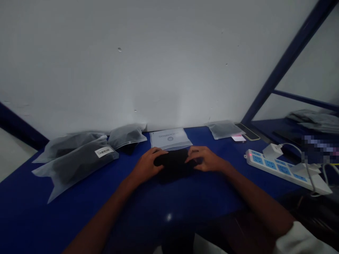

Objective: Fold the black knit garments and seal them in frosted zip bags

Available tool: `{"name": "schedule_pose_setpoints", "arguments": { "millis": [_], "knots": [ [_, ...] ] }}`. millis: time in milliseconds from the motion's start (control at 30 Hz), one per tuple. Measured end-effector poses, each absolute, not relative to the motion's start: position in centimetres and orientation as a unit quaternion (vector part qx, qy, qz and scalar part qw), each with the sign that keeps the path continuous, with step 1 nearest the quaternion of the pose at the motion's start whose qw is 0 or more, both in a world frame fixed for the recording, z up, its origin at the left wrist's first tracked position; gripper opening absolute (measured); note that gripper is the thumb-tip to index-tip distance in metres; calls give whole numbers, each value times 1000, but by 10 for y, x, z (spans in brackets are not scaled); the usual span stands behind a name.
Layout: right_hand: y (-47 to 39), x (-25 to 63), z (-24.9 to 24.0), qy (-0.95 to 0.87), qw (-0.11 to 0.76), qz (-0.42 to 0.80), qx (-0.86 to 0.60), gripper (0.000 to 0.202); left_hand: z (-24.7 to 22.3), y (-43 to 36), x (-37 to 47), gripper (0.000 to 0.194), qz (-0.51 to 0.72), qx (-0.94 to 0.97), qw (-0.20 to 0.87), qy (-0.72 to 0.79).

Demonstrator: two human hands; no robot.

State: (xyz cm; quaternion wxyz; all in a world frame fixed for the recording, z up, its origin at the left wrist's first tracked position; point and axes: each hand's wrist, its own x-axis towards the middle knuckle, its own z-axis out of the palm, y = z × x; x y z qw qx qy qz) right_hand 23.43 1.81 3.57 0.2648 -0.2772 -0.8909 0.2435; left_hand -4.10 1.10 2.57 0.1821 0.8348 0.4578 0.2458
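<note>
A dark, flat item (171, 161) lies on the blue table (169, 204) between my two hands; its details are lost in the dark. My left hand (148, 163) grips its left end, thumb below and fingers above. At the right end, my right hand (203, 158) has its fingers bent and pressed on the item. Just behind it, a white printed plastic bag (171, 138) rests flat near the wall.
Frosted bags with dark contents (76, 160) lie at the left, one with a barcode label. Another frosted bag (224, 129) and a phone (248, 131) sit at the back right. A white power strip (284, 170) with plugs and cables is at the right.
</note>
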Motion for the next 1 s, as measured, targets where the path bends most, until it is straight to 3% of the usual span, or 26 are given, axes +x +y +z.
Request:
{"name": "schedule_pose_setpoints", "arguments": {
  "millis": [100,333,433,600,767,900,1000],
  "knots": [
    [17,231,35,-896,217,275,-273,28,22,16,-47,41,239,850,173,437],
    [15,231,40,-885,209,322,-264,33,20,22,-55,41,199,860,188,430],
    [17,230,40,-880,198,345,-260,27,26,21,-59,43,185,864,201,422],
    [22,226,34,-842,247,329,-348,28,30,16,-56,38,226,826,251,451],
    [24,231,31,-785,258,309,-470,63,21,15,-46,63,248,765,219,552],
    [22,233,34,-797,197,319,-472,53,25,15,-47,44,244,766,267,531],
    [20,225,32,-795,241,351,-432,53,35,10,-47,36,249,770,352,470]
  ]
}}
